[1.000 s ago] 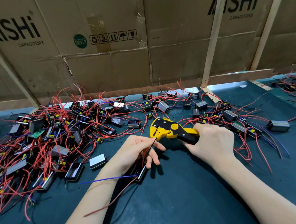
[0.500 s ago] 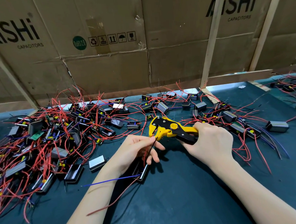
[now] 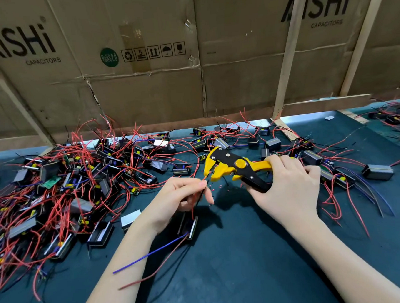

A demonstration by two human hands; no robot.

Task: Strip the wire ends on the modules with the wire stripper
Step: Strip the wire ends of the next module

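My right hand grips the handles of a yellow and black wire stripper, whose jaws point left. My left hand pinches a red and a black wire between thumb and fingers, their tips just below the stripper's jaws. Those wires run down to a small black module lying on the mat under my left hand. A blue wire and a red wire trail from that module toward me. Small red insulation bits lie on the mat below the jaws.
A big tangle of modules with red wires covers the mat's left and back. More modules lie to the right of my right hand. Cardboard panels on wooden slats wall off the back. The dark green mat runs toward me.
The stripper has lifted slightly away from my left hand and its jaws have opened. The wire tips now sit just outside the jaws, and red bits lie on the mat.
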